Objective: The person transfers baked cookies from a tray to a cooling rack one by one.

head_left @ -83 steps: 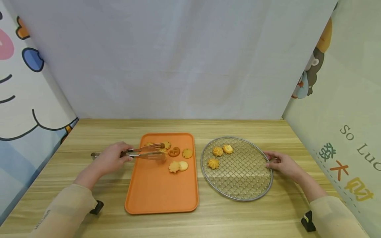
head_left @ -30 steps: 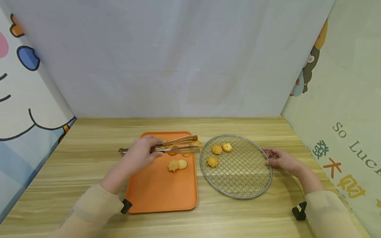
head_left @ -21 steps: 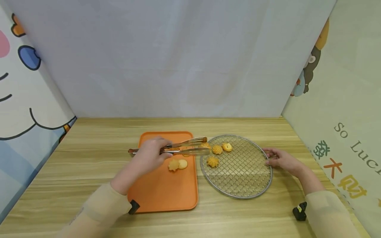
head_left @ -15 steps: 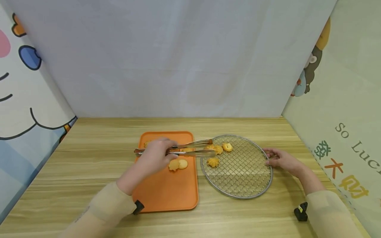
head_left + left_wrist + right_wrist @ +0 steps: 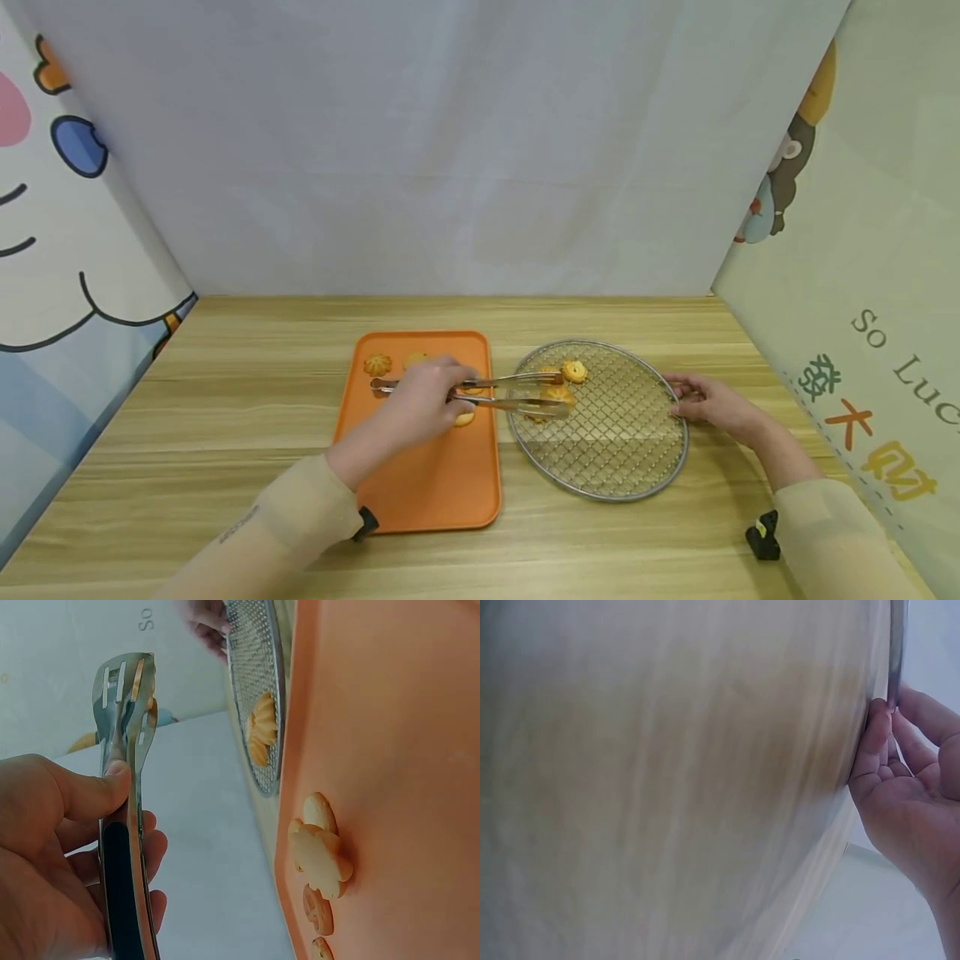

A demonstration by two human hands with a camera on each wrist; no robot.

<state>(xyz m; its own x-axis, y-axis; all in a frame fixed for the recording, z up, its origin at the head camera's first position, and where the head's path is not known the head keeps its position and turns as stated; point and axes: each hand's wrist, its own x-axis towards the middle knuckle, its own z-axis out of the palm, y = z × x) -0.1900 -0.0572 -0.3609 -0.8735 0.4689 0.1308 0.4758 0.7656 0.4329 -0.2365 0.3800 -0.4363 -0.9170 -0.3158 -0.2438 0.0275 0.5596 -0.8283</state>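
Note:
In the head view my left hand [image 5: 427,402] grips metal tongs [image 5: 521,406] that reach from above the orange tray [image 5: 442,492] over the left part of a round wire rack [image 5: 615,454]. A golden cookie [image 5: 559,394] sits between the tong ends, partly covering other cookies on the rack. A piped cookie [image 5: 574,372] lies just behind it on the mesh. In the left wrist view the thumb presses on the tongs [image 5: 120,750] from above. My right hand [image 5: 712,408] pinches the rack's right rim; the right wrist view shows fingers [image 5: 881,731] at that rim.
Several cookies lie on the tray, among them a ridged one [image 5: 377,365] at the back left and a pale round one [image 5: 464,419] partly behind the left hand. Tray and rack stand side by side on a wooden table [image 5: 247,350]. A pale curtain [image 5: 450,167] hangs behind.
My left hand has carried the tongs and a cookie rightward from the tray to over the rack. Its three cookies are now partly covered. My right hand stays at the rim.

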